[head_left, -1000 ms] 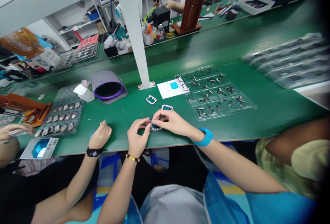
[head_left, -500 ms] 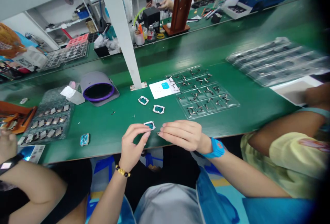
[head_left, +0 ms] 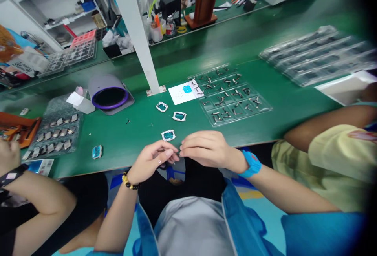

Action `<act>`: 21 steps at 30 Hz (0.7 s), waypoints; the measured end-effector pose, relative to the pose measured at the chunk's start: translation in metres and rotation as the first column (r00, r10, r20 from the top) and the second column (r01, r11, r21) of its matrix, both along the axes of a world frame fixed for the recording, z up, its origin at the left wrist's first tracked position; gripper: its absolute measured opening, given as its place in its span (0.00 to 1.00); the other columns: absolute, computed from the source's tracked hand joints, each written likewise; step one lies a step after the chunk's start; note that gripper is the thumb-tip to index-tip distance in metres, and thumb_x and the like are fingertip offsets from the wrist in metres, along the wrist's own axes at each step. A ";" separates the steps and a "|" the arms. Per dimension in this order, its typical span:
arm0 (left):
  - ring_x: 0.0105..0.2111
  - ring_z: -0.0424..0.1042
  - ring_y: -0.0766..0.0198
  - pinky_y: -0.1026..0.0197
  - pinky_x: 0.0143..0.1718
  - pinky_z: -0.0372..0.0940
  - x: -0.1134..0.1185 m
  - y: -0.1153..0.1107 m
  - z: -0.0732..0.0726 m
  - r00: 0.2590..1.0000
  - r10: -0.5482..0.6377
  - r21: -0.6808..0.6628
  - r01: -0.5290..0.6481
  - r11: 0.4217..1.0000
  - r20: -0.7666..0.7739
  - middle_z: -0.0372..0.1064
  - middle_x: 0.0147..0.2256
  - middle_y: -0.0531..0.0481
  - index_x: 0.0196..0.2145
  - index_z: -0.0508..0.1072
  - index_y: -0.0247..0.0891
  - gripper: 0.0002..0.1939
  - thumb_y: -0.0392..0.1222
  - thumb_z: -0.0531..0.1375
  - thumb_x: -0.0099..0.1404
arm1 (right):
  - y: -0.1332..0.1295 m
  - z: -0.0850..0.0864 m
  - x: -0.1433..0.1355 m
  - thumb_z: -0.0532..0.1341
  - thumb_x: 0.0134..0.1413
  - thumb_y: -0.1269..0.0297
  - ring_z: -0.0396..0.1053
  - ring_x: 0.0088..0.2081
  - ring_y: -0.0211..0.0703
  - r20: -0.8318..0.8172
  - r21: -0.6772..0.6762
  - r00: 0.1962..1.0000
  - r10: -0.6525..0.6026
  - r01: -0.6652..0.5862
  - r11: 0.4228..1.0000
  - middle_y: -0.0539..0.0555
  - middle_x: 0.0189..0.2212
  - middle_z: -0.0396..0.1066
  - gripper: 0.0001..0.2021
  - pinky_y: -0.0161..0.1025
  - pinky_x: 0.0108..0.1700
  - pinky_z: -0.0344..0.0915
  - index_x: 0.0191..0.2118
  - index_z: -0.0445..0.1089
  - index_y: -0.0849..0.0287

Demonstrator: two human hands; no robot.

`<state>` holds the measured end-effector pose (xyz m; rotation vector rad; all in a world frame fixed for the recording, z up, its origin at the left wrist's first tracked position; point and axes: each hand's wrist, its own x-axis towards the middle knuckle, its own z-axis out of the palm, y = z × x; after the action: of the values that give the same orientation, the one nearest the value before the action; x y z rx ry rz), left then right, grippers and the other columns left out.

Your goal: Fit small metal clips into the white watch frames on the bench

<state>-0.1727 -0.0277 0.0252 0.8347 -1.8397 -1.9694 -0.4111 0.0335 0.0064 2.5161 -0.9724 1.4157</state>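
I have my right hand pinched closed on one small dark part at its fingertips, while the fingers of my left hand curl loosely right beside it, and I cannot tell whether they grip it too. Three white frames lie on the green table, the nearest just beyond my left fingers. Past them I see one white sheet next to one clear tray of small dark pieces.
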 end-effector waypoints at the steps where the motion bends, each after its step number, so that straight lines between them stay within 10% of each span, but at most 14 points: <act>1: 0.33 0.77 0.66 0.65 0.37 0.71 0.000 -0.001 -0.002 1.000 0.004 0.048 -0.003 0.999 -0.018 0.79 0.35 0.46 0.43 0.78 0.35 0.14 0.50 0.63 0.72 | 0.001 -0.001 0.002 0.61 0.69 0.70 0.76 0.41 0.41 0.034 0.065 0.999 0.024 -0.026 0.998 0.52 0.36 0.80 0.04 0.38 0.43 0.73 0.42 0.74 0.58; 7: 0.29 0.76 0.69 0.68 0.33 0.72 0.000 0.006 -0.012 0.998 -0.016 0.159 0.026 0.987 -0.063 0.77 0.33 0.48 0.38 0.77 0.32 0.15 0.48 0.72 0.63 | 0.009 -0.007 0.004 0.64 0.67 0.69 0.73 0.39 0.40 0.238 0.353 0.955 0.179 -0.257 0.900 0.53 0.37 0.78 0.02 0.38 0.43 0.70 0.42 0.76 0.58; 21: 0.25 0.74 0.69 0.68 0.29 0.71 0.005 0.019 -0.026 0.988 -0.124 0.253 0.145 0.957 -0.095 0.75 0.30 0.49 0.35 0.73 0.33 0.22 0.49 0.76 0.55 | 0.013 -0.006 0.016 0.67 0.64 0.70 0.74 0.40 0.39 0.452 0.483 0.845 0.285 -0.501 0.719 0.55 0.36 0.79 0.01 0.36 0.45 0.69 0.40 0.78 0.59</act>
<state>-0.1674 -0.0089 -0.0013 0.7074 -1.6574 -2.3308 -0.3949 0.0461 -0.0001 3.1476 -1.0992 2.0057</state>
